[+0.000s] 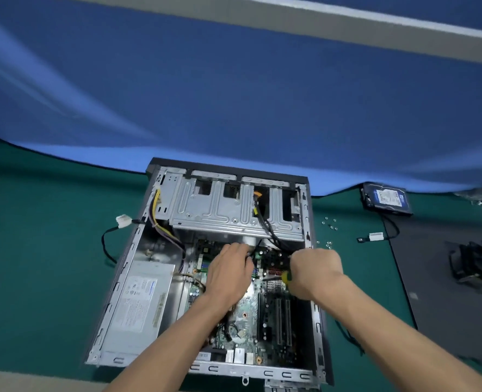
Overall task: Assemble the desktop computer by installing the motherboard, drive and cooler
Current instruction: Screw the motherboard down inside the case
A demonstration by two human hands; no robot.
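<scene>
Blue cloth backdrop (234, 103) fills most of the view, hanging well beyond the fingers (241, 251), w/ soft folds on the left side. Its lower edge sags onto the table (36, 250), which is covered in dark green felt. Above the backdrop, a pale grey band (290, 21) runs diagonally across the top, lighter strip along its upper edge. Right of the fingers, a dark grey mat (420, 264) lies flat on the green. Light even, no hard shadows.
</scene>
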